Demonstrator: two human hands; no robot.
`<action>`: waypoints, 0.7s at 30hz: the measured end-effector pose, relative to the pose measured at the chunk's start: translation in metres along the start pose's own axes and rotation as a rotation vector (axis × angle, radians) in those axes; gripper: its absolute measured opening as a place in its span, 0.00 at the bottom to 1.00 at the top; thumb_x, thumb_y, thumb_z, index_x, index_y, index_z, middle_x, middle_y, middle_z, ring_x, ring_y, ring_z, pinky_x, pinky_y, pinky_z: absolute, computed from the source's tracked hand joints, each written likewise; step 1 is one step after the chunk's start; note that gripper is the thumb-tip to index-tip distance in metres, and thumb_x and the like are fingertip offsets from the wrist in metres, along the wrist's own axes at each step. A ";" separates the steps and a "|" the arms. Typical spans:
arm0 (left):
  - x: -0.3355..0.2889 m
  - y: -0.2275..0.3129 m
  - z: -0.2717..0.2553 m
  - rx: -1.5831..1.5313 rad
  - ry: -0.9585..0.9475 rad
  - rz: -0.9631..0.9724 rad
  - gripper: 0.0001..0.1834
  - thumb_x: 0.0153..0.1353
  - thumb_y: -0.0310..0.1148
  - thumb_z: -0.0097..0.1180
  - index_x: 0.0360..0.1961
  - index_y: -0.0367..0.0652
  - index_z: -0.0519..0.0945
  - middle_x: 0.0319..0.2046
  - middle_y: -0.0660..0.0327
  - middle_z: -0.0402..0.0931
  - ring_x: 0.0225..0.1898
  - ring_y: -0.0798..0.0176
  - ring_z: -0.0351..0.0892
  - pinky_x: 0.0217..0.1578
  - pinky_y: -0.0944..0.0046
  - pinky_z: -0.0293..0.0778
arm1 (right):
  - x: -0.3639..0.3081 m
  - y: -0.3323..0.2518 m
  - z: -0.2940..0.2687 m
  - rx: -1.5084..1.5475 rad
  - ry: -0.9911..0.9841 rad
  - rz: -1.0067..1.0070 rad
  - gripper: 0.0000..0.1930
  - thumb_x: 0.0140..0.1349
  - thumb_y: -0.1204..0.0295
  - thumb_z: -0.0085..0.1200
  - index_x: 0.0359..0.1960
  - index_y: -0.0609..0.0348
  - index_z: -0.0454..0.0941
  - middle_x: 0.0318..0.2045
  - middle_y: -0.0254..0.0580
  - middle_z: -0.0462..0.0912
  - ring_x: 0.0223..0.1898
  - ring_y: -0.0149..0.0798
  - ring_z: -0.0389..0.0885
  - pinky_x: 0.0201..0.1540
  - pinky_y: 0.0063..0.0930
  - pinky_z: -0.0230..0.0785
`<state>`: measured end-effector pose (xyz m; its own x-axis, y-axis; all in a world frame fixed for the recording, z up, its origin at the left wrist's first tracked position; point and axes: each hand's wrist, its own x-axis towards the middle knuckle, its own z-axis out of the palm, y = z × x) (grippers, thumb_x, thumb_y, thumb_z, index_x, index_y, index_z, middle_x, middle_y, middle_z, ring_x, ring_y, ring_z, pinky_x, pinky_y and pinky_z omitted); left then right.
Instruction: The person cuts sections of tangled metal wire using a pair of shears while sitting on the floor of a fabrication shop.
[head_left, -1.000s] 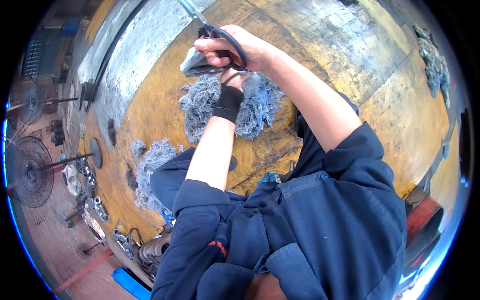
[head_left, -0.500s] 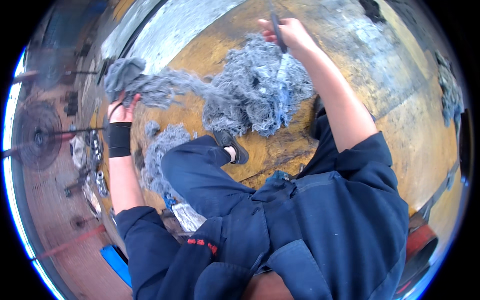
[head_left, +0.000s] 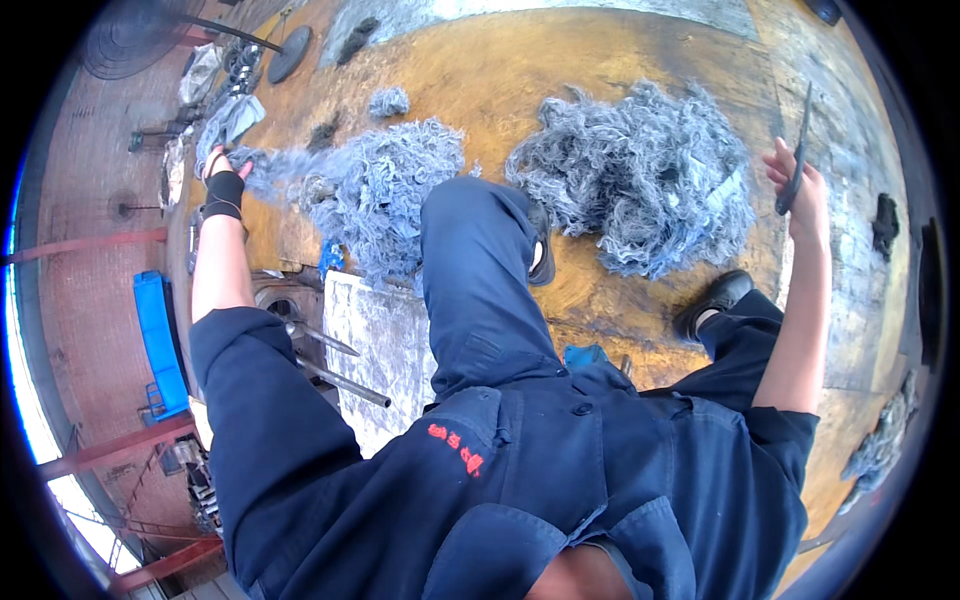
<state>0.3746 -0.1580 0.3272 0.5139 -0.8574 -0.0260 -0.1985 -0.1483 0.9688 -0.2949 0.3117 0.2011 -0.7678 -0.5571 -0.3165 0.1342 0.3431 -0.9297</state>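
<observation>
My left hand (head_left: 228, 178), with a black wrist band, is stretched far out to the left. It is closed on a grey cloth bundle (head_left: 232, 122), and loose strands trail from it toward the left pile of grey-blue shredded fibre (head_left: 395, 185). Out on the right, my right hand (head_left: 803, 200) is closed around the dark handle of a long pointed knife (head_left: 806, 120), its blade pointing away from me. Between my feet lies a larger heap of shredded fibre (head_left: 640, 175), touched by neither hand.
Metal rods (head_left: 345, 385) and a white sheet (head_left: 370, 330) lie by my left leg. A blue plastic stool-like object (head_left: 160, 340) stands left. A fan (head_left: 130, 40) is at the far left. A small fibre tuft (head_left: 388, 102) and another fibre clump (head_left: 885, 440) lie on the yellowish floor.
My view has turned. My left hand has carried the cloth bundle from the central heap to the left pile. My right hand, with the knife, has swung from above the heap out to the right.
</observation>
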 end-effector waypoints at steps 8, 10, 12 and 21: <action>-0.061 -0.122 0.088 1.536 -0.450 -0.134 0.35 0.43 0.49 0.64 0.49 0.39 0.73 0.49 0.50 0.70 0.49 0.49 0.70 0.35 0.39 0.72 | 0.008 0.006 -0.006 0.073 0.042 -0.086 0.21 0.51 0.56 0.63 0.30 0.66 0.78 0.24 0.35 0.79 0.23 0.21 0.73 0.24 0.10 0.63; -0.095 -0.134 0.148 1.347 -0.797 0.140 0.34 0.42 0.52 0.65 0.48 0.40 0.75 0.47 0.49 0.72 0.44 0.52 0.73 0.32 0.47 0.73 | 0.008 0.002 -0.009 0.147 0.092 -0.108 0.25 0.50 0.54 0.63 0.34 0.68 0.76 0.26 0.39 0.80 0.25 0.23 0.76 0.26 0.11 0.67; -0.142 -0.140 0.219 1.139 -1.071 0.304 0.29 0.44 0.55 0.62 0.40 0.41 0.79 0.35 0.58 0.77 0.35 0.58 0.75 0.31 0.59 0.71 | 0.011 -0.004 -0.011 0.520 0.078 0.016 0.13 0.56 0.64 0.60 0.25 0.59 0.72 0.17 0.35 0.73 0.16 0.24 0.70 0.17 0.16 0.62; -0.418 -0.227 0.385 1.039 -1.468 0.752 0.33 0.40 0.45 0.65 0.47 0.38 0.74 0.42 0.49 0.76 0.47 0.52 0.74 0.47 0.60 0.69 | 0.009 -0.008 -0.031 0.679 0.217 0.115 0.17 0.54 0.58 0.61 0.25 0.58 0.71 0.20 0.36 0.74 0.19 0.29 0.74 0.19 0.16 0.66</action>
<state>-0.1164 0.0446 0.0237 -0.7710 -0.4721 -0.4274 -0.6289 0.6703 0.3940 -0.3223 0.3276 0.2120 -0.8231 -0.3584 -0.4405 0.5274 -0.1946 -0.8271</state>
